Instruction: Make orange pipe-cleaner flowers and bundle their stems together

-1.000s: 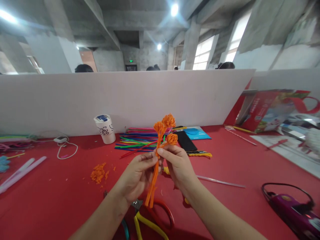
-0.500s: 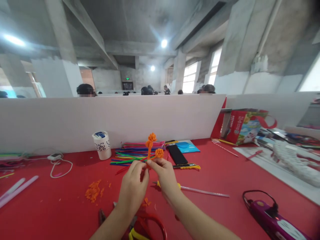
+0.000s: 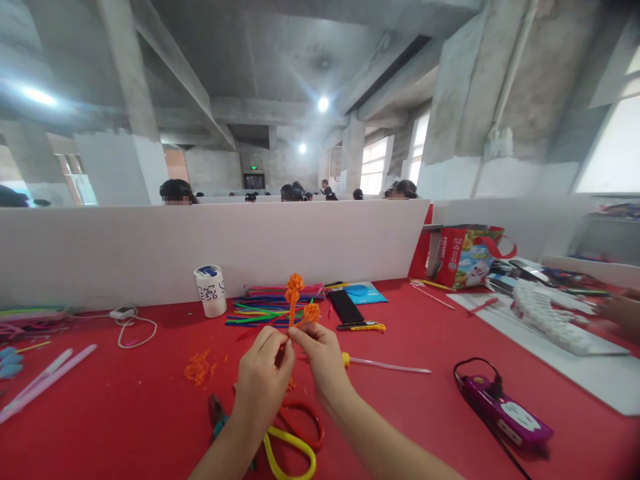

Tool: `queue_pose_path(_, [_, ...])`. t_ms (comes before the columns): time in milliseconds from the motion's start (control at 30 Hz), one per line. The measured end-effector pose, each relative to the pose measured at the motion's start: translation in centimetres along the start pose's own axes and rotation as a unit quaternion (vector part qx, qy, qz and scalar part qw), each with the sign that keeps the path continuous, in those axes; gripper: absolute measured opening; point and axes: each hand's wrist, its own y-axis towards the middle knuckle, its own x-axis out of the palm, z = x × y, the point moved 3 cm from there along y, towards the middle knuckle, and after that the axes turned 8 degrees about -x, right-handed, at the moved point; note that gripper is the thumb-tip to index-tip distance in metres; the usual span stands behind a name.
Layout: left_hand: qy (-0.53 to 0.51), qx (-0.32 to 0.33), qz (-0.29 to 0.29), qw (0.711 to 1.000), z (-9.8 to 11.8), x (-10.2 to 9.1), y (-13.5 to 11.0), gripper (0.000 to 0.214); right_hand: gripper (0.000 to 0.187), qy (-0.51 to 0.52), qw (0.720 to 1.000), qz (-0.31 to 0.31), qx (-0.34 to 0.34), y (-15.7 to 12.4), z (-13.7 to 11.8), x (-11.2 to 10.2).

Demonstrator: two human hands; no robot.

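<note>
My left hand and my right hand meet above the red table, both pinched on the stems of an orange pipe-cleaner flower bunch. Its fuzzy orange heads stand upright just above my fingertips. The lower stems are hidden behind my hands. Under my wrists lie scissors with yellow and red handles and pliers.
A pile of coloured pipe cleaners, a white cup, a black phone, orange fluff scraps, a purple glue gun and a clear stick lie around. A white partition closes the back. Another person's hand shows at the right.
The flower bunch and both hands have moved farther from the camera and lower in view, as my head tilted up. Both hands keep their grip on the stems.
</note>
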Motion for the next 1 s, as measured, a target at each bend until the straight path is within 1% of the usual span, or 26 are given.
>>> queue_pose_path(67, [-0.074, -0.061, 0.002, 0.995, 0.0, -0.2, -0.4, 0.019, 0.020, 0.002, 1.000, 0.004, 0.002, -0.5, 0.2, -0.1])
queue_pose_path(100, [-0.129, -0.115, -0.003, 0.985, -0.1, -0.2, -0.6, 0.019, 0.020, 0.002, 1.000, 0.006, 0.004, -0.7, 0.3, -0.2])
queue_pose_path(133, [-0.193, -0.180, -0.011, 0.964, -0.3, -0.1, -0.8, 0.019, 0.020, 0.003, 1.000, 0.007, 0.004, -0.9, 0.5, -0.2])
queue_pose_path(200, [-0.312, -0.308, -0.034, 0.898, -0.9, 0.5, -1.3, 0.019, 0.019, 0.004, 1.000, 0.008, 0.006, -1.0, 0.9, -0.3])
queue_pose_path(233, [-0.356, -0.354, -0.043, 0.864, -1.3, 0.8, -1.4, 0.018, 0.019, 0.004, 1.000, 0.007, 0.008, -1.1, 1.1, -0.3])
queue_pose_path(267, [-0.387, -0.384, -0.050, 0.837, -1.6, 1.2, -1.5, 0.017, 0.019, 0.005, 1.000, 0.005, 0.010, -1.1, 1.3, -0.3])
queue_pose_path(433, [-0.472, -0.443, -0.102, 0.755, -3.3, 3.2, -1.1, 0.011, 0.023, 0.006, 1.000, -0.002, 0.027, -0.6, 2.3, -0.4])
queue_pose_path(467, [-0.486, -0.449, -0.110, 0.741, -3.5, 3.5, -1.0, 0.011, 0.024, 0.005, 0.999, -0.003, 0.031, -0.5, 2.4, -0.5])
queue_pose_path(533, [-0.509, -0.455, -0.113, 0.722, -3.8, 4.0, -0.9, 0.011, 0.026, 0.005, 0.999, -0.008, 0.042, -0.3, 2.6, -0.5])
queue_pose_path(633, [-0.528, -0.451, -0.110, 0.711, -3.9, 4.3, -1.2, 0.013, 0.028, -0.001, 0.998, -0.020, 0.054, -0.1, 2.9, -0.5])
queue_pose_path(667, [-0.530, -0.448, -0.109, 0.712, -4.0, 4.3, -1.4, 0.014, 0.028, -0.007, 0.998, -0.023, 0.053, 0.0, 2.9, -0.6])
queue_pose_path(733, [-0.524, -0.440, -0.095, 0.723, -4.4, 4.3, -1.8, 0.017, 0.026, -0.026, 0.999, -0.023, 0.042, 0.2, 3.2, -0.8])
queue_pose_path(767, [-0.511, -0.438, -0.078, 0.735, -4.7, 4.2, -2.0, 0.020, 0.024, -0.037, 0.998, -0.022, 0.035, 0.3, 3.3, -0.9])
queue_pose_path(800, [-0.469, -0.440, -0.048, 0.764, -5.2, 4.1, -2.3, 0.025, 0.023, -0.047, 0.998, -0.021, 0.029, 0.4, 3.6, -0.9])
queue_pose_path(833, [-0.434, -0.441, -0.030, 0.785, -5.7, 4.0, -2.4, 0.029, 0.022, -0.054, 0.998, -0.021, 0.026, 0.5, 3.9, -0.9])
queue_pose_path(867, [-0.411, -0.440, -0.019, 0.798, -6.2, 4.0, -2.6, 0.034, 0.020, -0.061, 0.998, -0.022, 0.026, 0.7, 4.2, -0.9])
queue_pose_path(900, [-0.399, -0.444, -0.015, 0.803, -6.7, 4.1, -2.7, 0.038, 0.019, -0.068, 0.997, -0.025, 0.029, 0.9, 4.6, -0.9])
queue_pose_path(967, [-0.405, -0.461, -0.025, 0.789, -7.9, 4.6, -3.0, 0.043, 0.016, -0.081, 0.995, -0.038, 0.038, 1.3, 5.7, -0.7])
queue_pose_path(1000, [-0.405, -0.467, -0.015, 0.786, -8.6, 4.7, -3.1, 0.044, 0.014, -0.087, 0.994, -0.048, 0.044, 1.6, 6.2, -0.7])
